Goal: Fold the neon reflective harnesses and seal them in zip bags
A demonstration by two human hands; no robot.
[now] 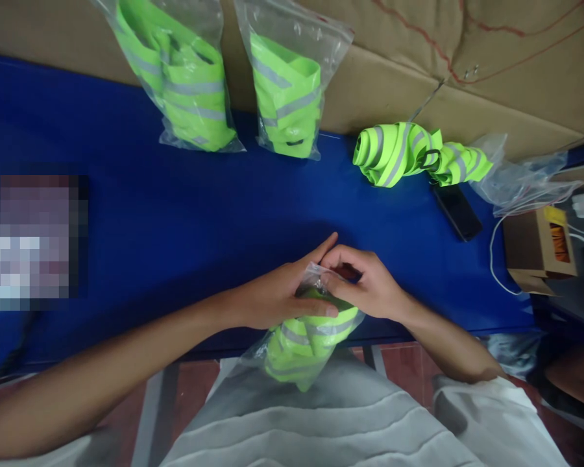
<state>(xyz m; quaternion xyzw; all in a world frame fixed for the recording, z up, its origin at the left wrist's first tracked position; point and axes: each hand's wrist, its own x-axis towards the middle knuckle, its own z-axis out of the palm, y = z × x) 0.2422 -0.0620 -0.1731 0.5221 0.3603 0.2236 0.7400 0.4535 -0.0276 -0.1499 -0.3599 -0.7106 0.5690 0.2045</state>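
Note:
Over the near edge of the blue table (214, 214), both hands hold a clear plastic zip bag (316, 275). Inside it is a folded neon-green reflective strap (296, 350) with grey stripes. My left hand (292, 295) grips the bag from the left, its thumb lying across the front and the other fingers behind. My right hand (365, 279) pinches the bag's top edge between thumb and curled fingers. The bag hangs tilted in front of the grey shirt, its lower end toward me.
Two filled bags, a left one (194, 91) and a right one (287, 97), lean at the back. Rolled green straps (399, 152) lie beside a black phone (457, 211). Empty plastic bags (516, 172), a cardboard box (535, 246) and a white cable (494, 259) are at right.

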